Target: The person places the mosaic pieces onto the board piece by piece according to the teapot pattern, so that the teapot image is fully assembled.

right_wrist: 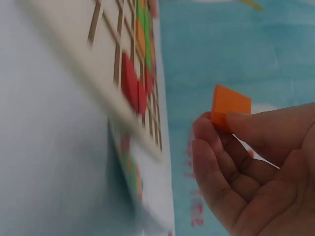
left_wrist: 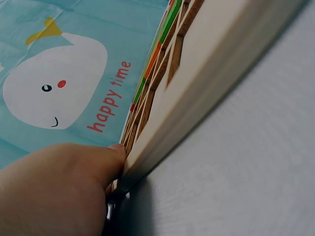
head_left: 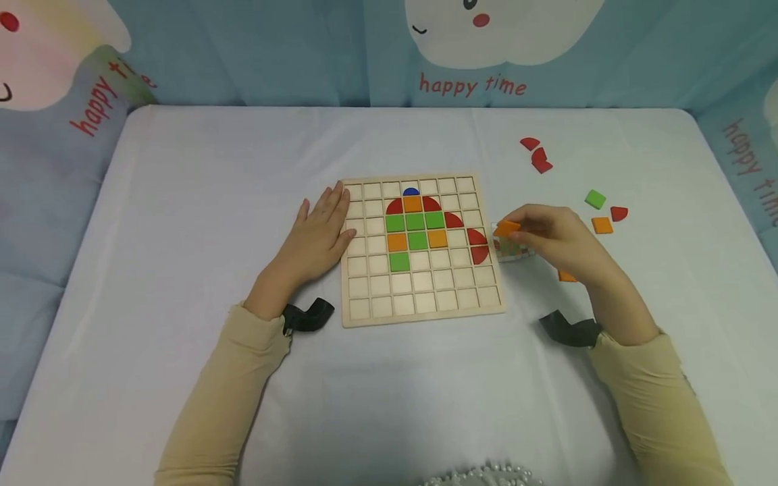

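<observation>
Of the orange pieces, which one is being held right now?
The orange square pinched in the right hand, beside the right edge of the board; the other orange pieces sit in the board or lie on the table.

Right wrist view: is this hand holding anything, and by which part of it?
Yes: the right hand pinches an orange square tile near one edge, between thumb and fingers.

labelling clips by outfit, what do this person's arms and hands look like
The left sleeve and right sleeve are long, tan and without visible markings. A curved black piece juts out by the left one's end, a similar black piece by the right. The left hand and right hand are ungloved.
</observation>
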